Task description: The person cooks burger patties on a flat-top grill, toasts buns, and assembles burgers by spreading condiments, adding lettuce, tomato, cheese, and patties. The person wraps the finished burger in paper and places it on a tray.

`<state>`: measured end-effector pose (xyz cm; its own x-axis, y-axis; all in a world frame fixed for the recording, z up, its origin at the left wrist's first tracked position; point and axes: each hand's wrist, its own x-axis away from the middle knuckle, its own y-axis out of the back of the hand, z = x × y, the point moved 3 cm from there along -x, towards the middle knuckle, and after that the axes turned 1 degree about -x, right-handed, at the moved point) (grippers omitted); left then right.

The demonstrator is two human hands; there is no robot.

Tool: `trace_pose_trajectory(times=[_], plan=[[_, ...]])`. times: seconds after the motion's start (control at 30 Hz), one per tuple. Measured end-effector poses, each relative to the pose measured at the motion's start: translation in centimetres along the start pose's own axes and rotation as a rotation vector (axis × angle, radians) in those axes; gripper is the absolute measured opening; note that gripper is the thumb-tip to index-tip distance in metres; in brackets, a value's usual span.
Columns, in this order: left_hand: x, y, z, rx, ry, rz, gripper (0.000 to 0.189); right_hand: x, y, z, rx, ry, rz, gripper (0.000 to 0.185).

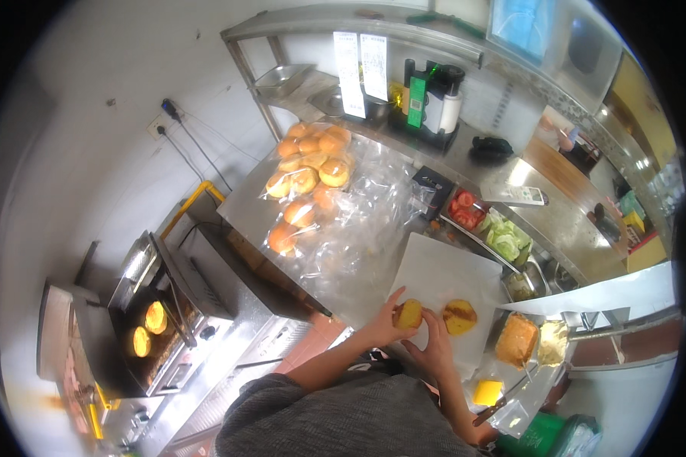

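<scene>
Over a white cutting board (pixel 434 263), both of my hands hold one toasted bun half (pixel 410 314). My left hand (pixel 382 327) grips its left side, while the fingers of my right hand (pixel 434 343) touch its right side. Another toasted bun half (pixel 460 317), with a brown band across it, lies on the board just right of my right hand. Beyond the board stands a metal tray with sliced tomato (pixel 466 211) and lettuce (pixel 506 235). To the right of the board are a container of orange-brown spread or filling (pixel 516 340) and one of pale yellow spread (pixel 552 343).
Bagged buns (pixel 306 177) and clear plastic bags (pixel 366 211) cover the steel table at the back left. Two bun halves (pixel 149 329) lie on a griddle at the left. Yellow cheese slices (pixel 487 392) and a knife (pixel 490 411) lie near the right corner. A remote control (pixel 514 195) rests on the counter.
</scene>
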<state>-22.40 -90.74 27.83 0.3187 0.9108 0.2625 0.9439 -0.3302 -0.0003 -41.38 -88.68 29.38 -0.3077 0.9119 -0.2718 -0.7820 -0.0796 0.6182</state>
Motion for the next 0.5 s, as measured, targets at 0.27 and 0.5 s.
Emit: trace_pose_trajectory(times=[0.27,0.5], plan=[[8.5,2.8,0.5,-0.027,0.23,-0.303,0.11,-1.0,3.8,-5.4,0.47,-0.418,0.071,0.104],[17.9,5.9,-3.0,-0.121,-0.014,-0.596,0.105,0.0,2.2,-9.3,0.525,-0.484,0.086,0.102]])
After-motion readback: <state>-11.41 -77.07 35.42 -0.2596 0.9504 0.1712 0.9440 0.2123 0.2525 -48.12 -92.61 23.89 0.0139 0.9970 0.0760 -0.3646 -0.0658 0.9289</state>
